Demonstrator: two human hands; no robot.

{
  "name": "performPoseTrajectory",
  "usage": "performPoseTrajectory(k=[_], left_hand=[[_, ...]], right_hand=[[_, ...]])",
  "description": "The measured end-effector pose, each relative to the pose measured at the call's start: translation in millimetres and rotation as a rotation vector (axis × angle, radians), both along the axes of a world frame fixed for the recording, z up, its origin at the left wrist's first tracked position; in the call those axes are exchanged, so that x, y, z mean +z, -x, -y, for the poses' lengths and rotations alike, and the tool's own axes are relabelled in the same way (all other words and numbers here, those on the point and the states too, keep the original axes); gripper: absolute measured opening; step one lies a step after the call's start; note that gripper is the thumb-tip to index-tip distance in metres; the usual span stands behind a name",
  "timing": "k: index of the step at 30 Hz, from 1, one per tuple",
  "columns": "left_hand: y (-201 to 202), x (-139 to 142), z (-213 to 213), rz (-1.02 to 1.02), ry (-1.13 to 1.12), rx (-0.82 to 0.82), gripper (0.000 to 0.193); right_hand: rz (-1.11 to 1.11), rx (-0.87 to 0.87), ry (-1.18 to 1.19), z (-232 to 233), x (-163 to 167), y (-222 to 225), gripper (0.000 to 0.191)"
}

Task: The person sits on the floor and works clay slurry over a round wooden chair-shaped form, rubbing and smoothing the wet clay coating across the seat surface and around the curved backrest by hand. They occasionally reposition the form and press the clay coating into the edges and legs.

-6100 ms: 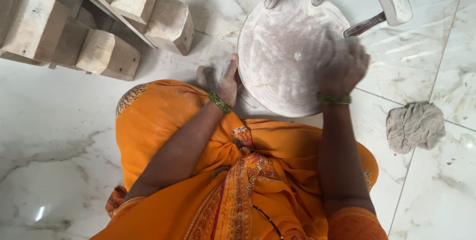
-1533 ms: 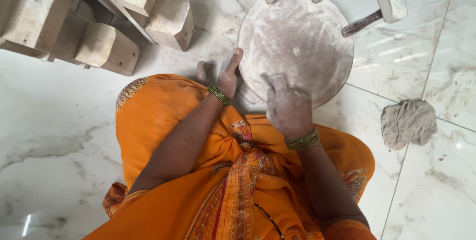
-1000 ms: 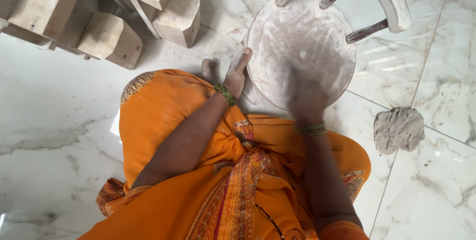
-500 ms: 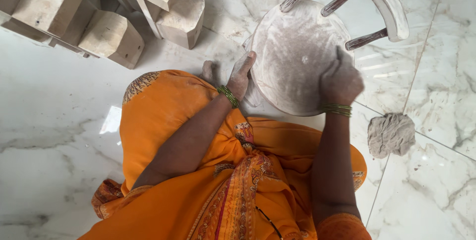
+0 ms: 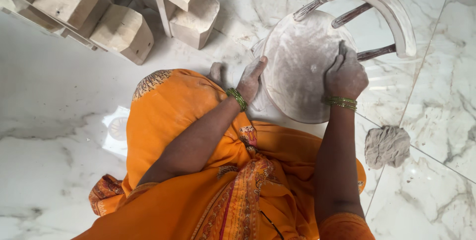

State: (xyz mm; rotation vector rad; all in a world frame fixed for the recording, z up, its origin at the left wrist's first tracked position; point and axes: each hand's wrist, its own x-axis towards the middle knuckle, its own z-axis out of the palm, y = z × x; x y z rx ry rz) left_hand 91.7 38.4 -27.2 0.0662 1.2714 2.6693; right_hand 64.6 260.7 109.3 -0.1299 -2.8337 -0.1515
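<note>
while curled fingers undecipherable: right hand point(image 5: 345, 74) on round chair seat point(image 5: 297, 66), left hand point(image 5: 250, 79) flat-open at its rim

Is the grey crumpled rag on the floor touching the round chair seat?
Apart. The head view shows the grey rag lying alone on the marble floor, with bare tile between it and the round seat.

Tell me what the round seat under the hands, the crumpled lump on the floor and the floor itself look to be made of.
Round seat: probably wood, unfinished, coated in pale dust or filler; a matte, streaky surface. Right hand presses on it, left hand steadies its edge. Crumpled lump: looks like grey cloth, folded and wrinkled, dusty. Floor: polished marble or marble-look tile, glossy, grey-veined, with joint lines.
</note>
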Motion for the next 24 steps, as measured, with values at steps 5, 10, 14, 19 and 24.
performPoseTrajectory(k=[5, 10, 14, 19, 24], left_hand=[[-1, 1, -2, 0.032, -0.063, -0.001, 0.071], [1, -6, -1, 0.103, 0.099, -0.079, 0.092], [3, -18, -8, 0.169, 0.047, -0.029, 0.099], [9, -31, -13, 0.189, -0.1, -0.013, 0.098], [7, -30, -13, 0.19, -0.215, 0.011, 0.112]], right_hand=[[0.206, 0.107, 0.024, 38, -8, -10, 0.037], [0.197, 0.526, 0.034, 80, 3, -21, 0.035], [0.187, 0.465, 0.124, 83, 20, 10, 0.035], [-0.001, 0.606, 0.186, 93, 23, 35, 0.03], [0.583, 0.433, 0.121, 102, 22, 9, 0.039]])
